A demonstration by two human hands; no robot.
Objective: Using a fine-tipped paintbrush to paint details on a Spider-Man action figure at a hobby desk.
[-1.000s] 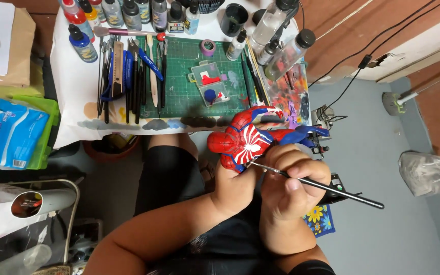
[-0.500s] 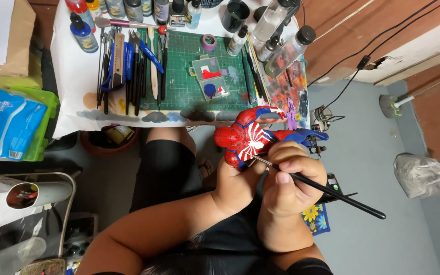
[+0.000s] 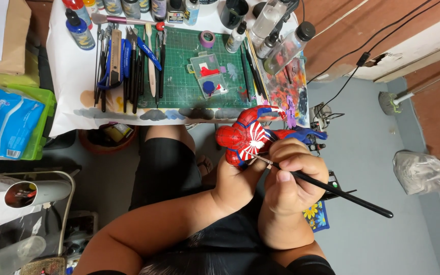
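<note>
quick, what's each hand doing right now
Left hand: closed around the red and blue figure, holding it up.
Right hand: closed on a thin black paintbrush, tip at the figure.

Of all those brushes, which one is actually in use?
The black-handled brush in the right hand, tip on the red figure; the others lie on the table.

Even, soft indoor light over my workspace, no hard shadows, faint glare on my clear bottles (image 3: 281, 43), sharp focus throughout, slight wide-angle bending at the edges
</note>
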